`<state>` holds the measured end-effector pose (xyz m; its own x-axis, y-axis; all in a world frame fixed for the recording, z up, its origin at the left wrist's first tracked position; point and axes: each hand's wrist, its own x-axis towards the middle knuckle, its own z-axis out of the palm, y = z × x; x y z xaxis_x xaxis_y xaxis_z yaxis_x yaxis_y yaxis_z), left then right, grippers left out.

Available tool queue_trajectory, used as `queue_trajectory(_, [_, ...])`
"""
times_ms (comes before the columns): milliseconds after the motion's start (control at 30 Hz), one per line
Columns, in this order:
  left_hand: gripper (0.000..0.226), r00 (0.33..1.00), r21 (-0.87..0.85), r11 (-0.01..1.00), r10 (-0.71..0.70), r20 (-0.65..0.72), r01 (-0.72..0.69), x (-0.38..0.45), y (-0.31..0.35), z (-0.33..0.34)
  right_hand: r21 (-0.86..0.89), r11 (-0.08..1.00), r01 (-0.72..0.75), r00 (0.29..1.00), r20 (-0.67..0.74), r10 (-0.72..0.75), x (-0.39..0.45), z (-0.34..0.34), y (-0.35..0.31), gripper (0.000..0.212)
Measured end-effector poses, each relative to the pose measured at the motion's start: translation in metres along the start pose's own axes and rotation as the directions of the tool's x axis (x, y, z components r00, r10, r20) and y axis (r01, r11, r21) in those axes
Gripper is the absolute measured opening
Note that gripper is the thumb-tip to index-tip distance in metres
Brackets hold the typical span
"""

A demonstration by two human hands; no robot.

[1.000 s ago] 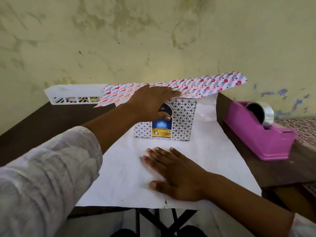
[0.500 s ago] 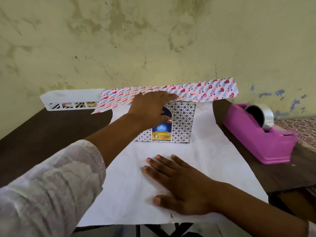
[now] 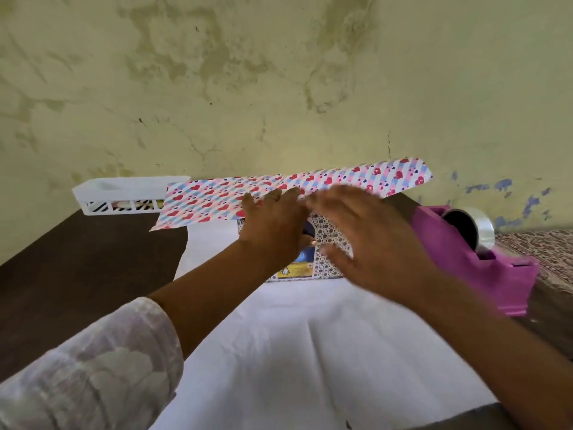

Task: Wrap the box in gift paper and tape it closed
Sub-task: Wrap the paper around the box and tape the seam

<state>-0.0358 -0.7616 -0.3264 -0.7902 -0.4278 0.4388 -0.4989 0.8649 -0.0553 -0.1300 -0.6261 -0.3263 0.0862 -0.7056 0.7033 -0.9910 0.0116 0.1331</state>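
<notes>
Pressing the paper (image 3: 310, 187) flap onto the box (image 3: 330, 240), the flat left hand (image 3: 276, 225) risks slipping; the right hand (image 3: 369, 240), spread and empty, hovers beside it, so the flap may spring back untaped.

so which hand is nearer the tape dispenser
Right. The right hand hovers over the box, just beside the tape dispenser; the left hand is farther away, pressing the gift paper.
</notes>
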Motion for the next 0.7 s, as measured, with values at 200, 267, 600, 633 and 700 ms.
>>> queue_trajectory(200, [0.080, 0.999, -0.065, 0.998, 0.019, 0.031, -0.017, -0.006, -0.014, -0.018, -0.070, 0.967, -0.246, 0.835, 0.491, 0.248, 0.019, 0.003, 0.047, 0.076])
queue_trajectory(267, [0.077, 0.996, -0.004, 1.000, 0.006, 0.084, -0.006, -0.015, -0.022, -0.021, -0.025, 0.963, -0.269, 0.868, 0.426, 0.253, 0.011, 0.004, 0.043, 0.064])
queue_trajectory(600, [0.078, 0.979, 0.199, 0.963, 0.162, 0.120, -0.183, 0.007, 0.000, -0.037, -0.082, 0.951, -0.298, 0.910, 0.278, 0.309, 0.006, 0.009, 0.034, 0.052])
queue_trajectory(633, [0.077, 0.972, 0.196, 0.958, 0.179, 0.154, -0.208, 0.014, 0.003, -0.034, -0.084, 0.950, -0.302, 0.915, 0.253, 0.313, 0.002, 0.012, 0.031, 0.055])
queue_trajectory(700, [0.072, 0.957, 0.120, 0.971, 0.174, 0.233, -0.206, 0.022, 0.008, -0.026, -0.046, 0.945, -0.323, 0.943, 0.069, 0.326, -0.015, 0.016, 0.019, 0.051])
